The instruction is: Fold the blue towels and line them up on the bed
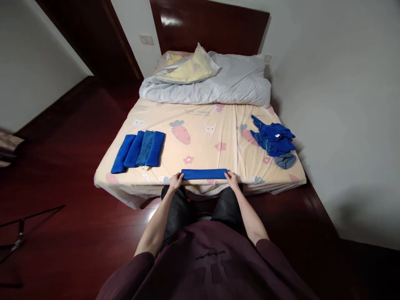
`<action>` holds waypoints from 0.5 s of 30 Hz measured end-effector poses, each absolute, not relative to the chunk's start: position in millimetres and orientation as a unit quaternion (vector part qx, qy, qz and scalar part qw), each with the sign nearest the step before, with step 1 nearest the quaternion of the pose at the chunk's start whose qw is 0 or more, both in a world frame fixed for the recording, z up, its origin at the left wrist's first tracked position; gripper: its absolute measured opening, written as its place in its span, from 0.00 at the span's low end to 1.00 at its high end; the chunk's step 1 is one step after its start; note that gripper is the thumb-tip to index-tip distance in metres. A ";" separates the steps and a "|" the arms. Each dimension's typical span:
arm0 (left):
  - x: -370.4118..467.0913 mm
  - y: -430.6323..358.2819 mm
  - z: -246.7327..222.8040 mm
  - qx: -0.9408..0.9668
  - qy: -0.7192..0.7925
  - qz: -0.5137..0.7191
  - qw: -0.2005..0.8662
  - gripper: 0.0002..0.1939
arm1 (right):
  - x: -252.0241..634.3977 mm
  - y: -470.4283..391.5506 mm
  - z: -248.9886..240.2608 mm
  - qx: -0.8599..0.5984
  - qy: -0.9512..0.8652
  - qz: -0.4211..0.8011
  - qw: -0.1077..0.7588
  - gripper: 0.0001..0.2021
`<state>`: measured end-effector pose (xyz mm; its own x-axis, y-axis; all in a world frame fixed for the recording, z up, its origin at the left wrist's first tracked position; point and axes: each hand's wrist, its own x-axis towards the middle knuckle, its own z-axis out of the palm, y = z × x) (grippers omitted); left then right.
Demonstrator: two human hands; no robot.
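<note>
A blue towel [204, 174], folded into a long narrow strip, lies along the near edge of the bed. My left hand [176, 181] pinches its left end, and my right hand [231, 180] pinches the right end. To the left, several folded blue towels [138, 150] lie side by side in a row; one has a mottled, lighter face. On the right side of the bed sits a crumpled heap of blue cloths [276, 139], with a greyish-blue piece at its lower edge.
The bed [200, 143] has a cream sheet with carrots and flowers. A grey-white quilt [237, 79] and a yellow cloth [195, 68] are bunched by the dark headboard [212, 23]. Black metal legs [20, 237] stand on the red floor at left; a wall [350, 116] rises at right.
</note>
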<state>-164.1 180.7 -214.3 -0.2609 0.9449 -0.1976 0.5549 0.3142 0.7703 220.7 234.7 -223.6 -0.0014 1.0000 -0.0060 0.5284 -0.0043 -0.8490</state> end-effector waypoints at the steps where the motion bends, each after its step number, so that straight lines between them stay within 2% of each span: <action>1: -164.3 181.6 -213.5 0.509 0.740 0.286 0.334 0.14 | 220.9 234.4 -222.1 -0.618 -0.621 0.345 0.338 0.28; 15: -165.6 182.5 -214.7 0.495 0.759 0.267 0.328 0.14 | 224.6 229.8 -212.3 -0.618 -0.635 0.337 0.319 0.26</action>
